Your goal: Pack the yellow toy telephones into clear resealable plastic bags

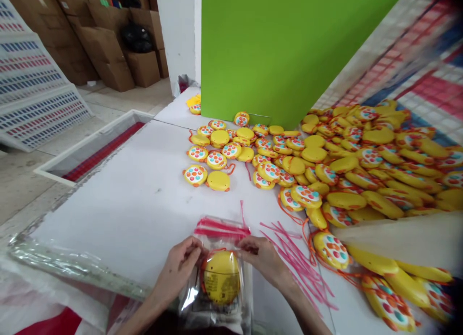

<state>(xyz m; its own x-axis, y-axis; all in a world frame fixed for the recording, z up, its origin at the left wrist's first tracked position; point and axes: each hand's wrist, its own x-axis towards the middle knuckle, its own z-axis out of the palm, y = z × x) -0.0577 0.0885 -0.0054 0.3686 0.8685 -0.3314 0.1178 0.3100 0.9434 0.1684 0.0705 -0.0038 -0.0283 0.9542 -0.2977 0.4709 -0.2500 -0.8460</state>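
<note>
Near the table's front edge lies a clear plastic bag [195, 303] with a pink strip across its top and dark print on its face. A round yellow toy [221, 277] with an orange cord shows through the plastic. My left hand [183, 260] is closed, its thumb and fingers pinching the bag's left edge below the pink strip. At the opposite edge my right hand [263, 258] pinches the plastic, with some fingers curled out of sight. Just right of that hand lie loose pink strips [294, 258].
A large pile of yellow turtle-like toys [347, 175] covers the right side, with several more toys [219, 138] mid-table. A green panel [275, 50] stands behind them. White crates [32, 74] are stacked at left, near a floor crate [97, 144]; cardboard boxes [104, 50] stand behind.
</note>
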